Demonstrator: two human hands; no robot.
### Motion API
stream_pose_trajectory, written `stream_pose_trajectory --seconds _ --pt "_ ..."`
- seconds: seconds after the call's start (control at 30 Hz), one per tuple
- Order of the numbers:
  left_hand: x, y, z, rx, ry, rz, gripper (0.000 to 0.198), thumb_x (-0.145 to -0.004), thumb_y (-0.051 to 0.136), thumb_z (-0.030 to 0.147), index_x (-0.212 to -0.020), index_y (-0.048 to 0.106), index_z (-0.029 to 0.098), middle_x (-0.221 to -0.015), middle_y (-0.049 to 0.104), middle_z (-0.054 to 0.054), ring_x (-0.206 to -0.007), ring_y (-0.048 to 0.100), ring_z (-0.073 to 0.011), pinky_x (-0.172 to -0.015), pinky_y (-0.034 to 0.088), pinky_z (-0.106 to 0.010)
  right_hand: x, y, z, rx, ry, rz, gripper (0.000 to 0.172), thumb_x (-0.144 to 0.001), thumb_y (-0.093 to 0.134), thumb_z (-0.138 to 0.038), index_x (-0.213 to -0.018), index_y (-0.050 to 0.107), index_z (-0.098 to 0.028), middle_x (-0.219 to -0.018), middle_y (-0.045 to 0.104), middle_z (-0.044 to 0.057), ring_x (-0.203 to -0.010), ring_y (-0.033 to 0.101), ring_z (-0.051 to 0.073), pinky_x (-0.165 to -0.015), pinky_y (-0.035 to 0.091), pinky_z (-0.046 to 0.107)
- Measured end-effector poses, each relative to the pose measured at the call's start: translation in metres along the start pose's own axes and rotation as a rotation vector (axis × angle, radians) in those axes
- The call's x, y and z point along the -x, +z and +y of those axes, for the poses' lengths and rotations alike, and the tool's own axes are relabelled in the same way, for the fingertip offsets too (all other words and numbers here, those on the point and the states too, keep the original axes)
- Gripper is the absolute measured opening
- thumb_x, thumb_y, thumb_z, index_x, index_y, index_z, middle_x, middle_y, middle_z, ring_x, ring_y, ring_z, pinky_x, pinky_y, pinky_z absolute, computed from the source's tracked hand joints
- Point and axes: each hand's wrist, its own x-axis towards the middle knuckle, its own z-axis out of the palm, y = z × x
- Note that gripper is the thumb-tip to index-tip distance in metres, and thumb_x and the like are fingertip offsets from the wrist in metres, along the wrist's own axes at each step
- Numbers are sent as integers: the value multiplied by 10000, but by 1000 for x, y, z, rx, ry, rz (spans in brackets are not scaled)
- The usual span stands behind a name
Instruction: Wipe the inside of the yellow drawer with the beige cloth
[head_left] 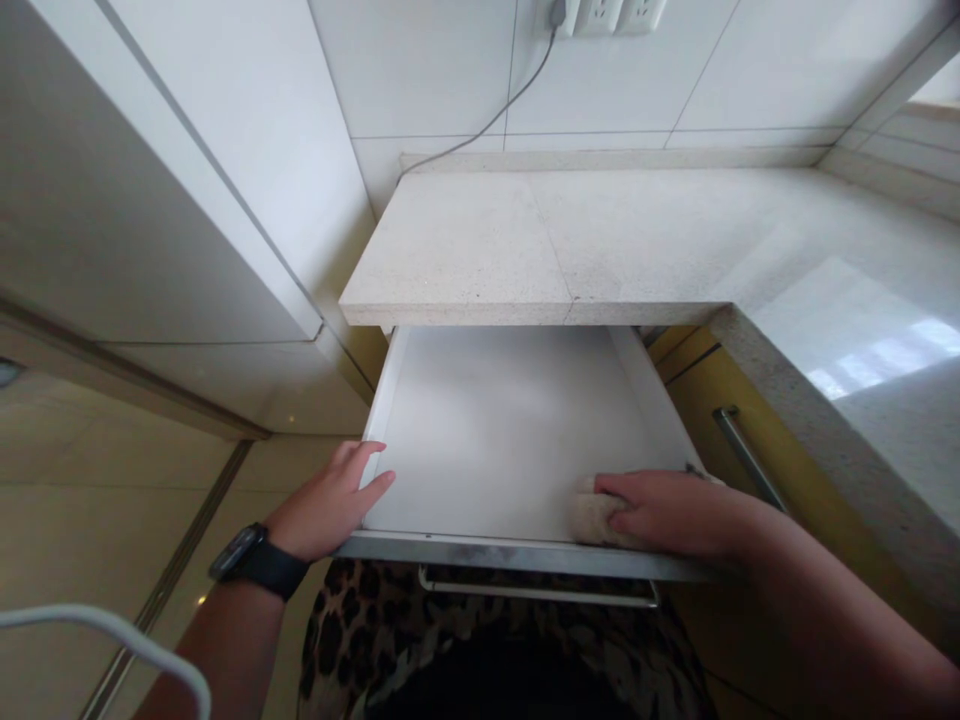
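A: What took up the most room?

B: An L-shaped countertop [637, 230] of pale, speckled stone, with a thin line running to its front edge. Beside it stood a smooth white cabinet [262, 130].

A: And below?

B: A smooth white rectangular drawer [487, 430], pulled out; the countertop's overhang hid its back. To the right was a yellow cabinet front [709, 385] with a metal bar handle, and leopard-print clothing [367, 620] showed under the drawer's front edge.

A: The hands?

B: The bare left hand [330, 500] was at the drawer's left wall — thumb and forefinger apart, though I couldn't tell how firmly it touched. The bare right hand [675, 510] was closed on a soft-looking beige cloth [590, 512], inside the drawer near its front right corner, and covered part of it.

A: Anything smaller?

B: A black-strapped watch [264, 562] — on the left wrist.
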Motion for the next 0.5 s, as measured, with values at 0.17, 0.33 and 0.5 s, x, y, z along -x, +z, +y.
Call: stream_pose_trajectory --seconds 0.17,0.33,0.5 --pt "-2 2 -6 4 1 3 596 -959 353 619 -1392 460 224 -1408 440 -110 -1355 455 -272 -1190 292 -451 -22 -1 -83 147 -258 53 355 -906 471 -360 -1176 644 -209 -997 747 158 -906 703 325 -726 457 393" --pt "-2 3 -8 -3 0 16 593 -956 372 611 -1392 468 221 -1405 451 -101 -1363 443 -258 -1195 286 -427 -36 2 -136 209 -399 190 356 -911 468 -331 -1202 614 -187 -989 742 160 -888 700 321 -727 457 397" --pt "0 2 -5 15 -3 14 580 -953 369 612 -1365 491 223 -1397 463 -97 -1344 468 -262 -1178 315 -427 -29 1 -113 84 -359 137 368 -951 466 -405 -1222 621 -211 -995 745 137 -913 697 305 -743 451 369"
